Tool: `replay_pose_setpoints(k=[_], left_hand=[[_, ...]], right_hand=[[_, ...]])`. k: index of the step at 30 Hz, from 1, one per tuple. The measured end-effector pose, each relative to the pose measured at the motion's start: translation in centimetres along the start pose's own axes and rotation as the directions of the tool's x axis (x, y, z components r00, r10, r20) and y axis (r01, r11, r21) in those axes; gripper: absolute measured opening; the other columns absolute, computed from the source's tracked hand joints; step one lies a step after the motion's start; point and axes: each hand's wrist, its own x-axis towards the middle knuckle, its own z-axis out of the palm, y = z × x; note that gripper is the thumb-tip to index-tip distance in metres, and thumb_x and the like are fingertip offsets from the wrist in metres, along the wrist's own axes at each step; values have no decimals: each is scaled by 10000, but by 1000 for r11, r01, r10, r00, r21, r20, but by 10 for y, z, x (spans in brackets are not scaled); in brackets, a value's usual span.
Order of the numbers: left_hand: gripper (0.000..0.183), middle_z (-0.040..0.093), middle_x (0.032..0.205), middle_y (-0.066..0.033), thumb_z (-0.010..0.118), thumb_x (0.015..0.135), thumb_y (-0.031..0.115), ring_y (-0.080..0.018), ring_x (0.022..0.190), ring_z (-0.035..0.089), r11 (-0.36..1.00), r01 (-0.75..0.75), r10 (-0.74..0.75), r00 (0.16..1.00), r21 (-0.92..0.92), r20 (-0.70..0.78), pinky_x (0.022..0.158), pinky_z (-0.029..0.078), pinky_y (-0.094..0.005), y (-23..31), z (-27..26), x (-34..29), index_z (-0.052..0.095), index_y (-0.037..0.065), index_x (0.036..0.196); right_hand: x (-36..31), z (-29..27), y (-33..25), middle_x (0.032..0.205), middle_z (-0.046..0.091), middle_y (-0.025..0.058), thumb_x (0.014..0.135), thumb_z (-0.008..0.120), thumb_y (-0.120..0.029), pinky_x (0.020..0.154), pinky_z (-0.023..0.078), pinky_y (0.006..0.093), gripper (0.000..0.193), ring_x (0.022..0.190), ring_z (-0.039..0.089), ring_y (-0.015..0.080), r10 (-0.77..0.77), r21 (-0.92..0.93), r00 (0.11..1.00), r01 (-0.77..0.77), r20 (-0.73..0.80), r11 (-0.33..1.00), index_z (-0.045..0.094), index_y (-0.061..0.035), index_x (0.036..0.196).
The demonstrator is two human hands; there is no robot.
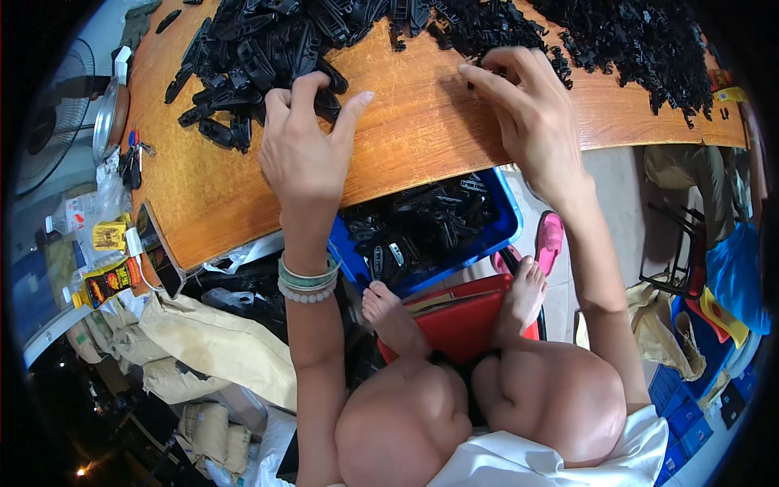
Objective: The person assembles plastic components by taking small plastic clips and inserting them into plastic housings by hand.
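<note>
On the wooden table lies a heap of long black plastic parts. My left hand is at the near edge of this heap, its fingers bent over the parts and its thumb spread well away; it is open. Farther right, my right hand is low over the tabletop beside smaller black plastic pieces. Its fingers curl together around a small dark piece, mostly hidden by them. Pale bracelets circle my left wrist.
A blue bin of black parts sits below the table's front edge. More small black pieces cover the back right. A red stool is under my feet, near pink slippers. Keys and a fan are left.
</note>
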Motion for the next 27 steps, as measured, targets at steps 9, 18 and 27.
replay_pose_setpoints(k=[9,18,27], left_hand=[[153,612,795,-99,565,835,25,-148,609,598,783,379,-386,918,-493,93,567,480,-259,-1,-20,-40,583,-21,980],[249,641,796,-153,602,821,-43,-179,686,644,108,432,-259,882,-895,394,640,535,-249,22,-32,-53,557,-88,1061],[230,637,823,-167,587,839,-44,-224,781,671,89,503,-173,858,-860,484,677,562,-267,41,-34,-47,526,-88,1057]], right_hand=[[5,14,2,885,620,66,801,631,-27,628,466,257,178,747,585,150,175,533,978,-89,-112,841,645,-29,979],[-9,1,-30,800,634,89,858,572,15,659,500,212,183,673,595,117,514,909,782,-416,352,10,613,48,1033],[-6,-9,-35,814,635,93,692,659,79,573,415,255,190,680,553,145,193,753,980,-162,48,637,684,-5,860]])
